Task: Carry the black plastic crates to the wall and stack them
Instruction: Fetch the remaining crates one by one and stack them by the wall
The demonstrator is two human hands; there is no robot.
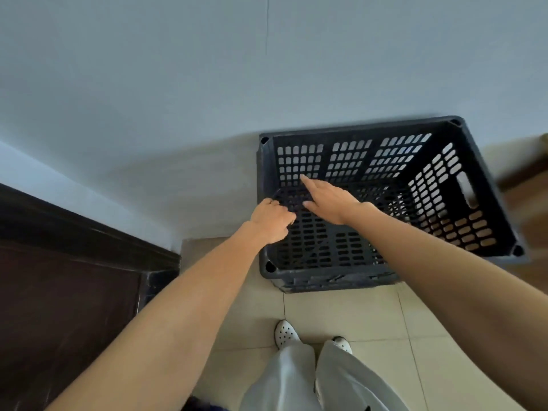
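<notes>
A black plastic crate (444, 185) with slotted walls stands on the tiled floor against the pale wall (207, 84), its open top facing me. My left hand (271, 221) is over the crate's left rim with its fingers curled; whether it grips the rim I cannot tell. My right hand (329, 200) hovers over the crate's inside with fingers stretched out, holding nothing. A second crate may sit under it, since a lower edge shows at the front.
A dark wooden door and frame (74, 277) stand at the left. My feet in white shoes (284, 333) are on the beige tiles (370, 321) just before the crate. A brown object (530, 185) shows at the right edge.
</notes>
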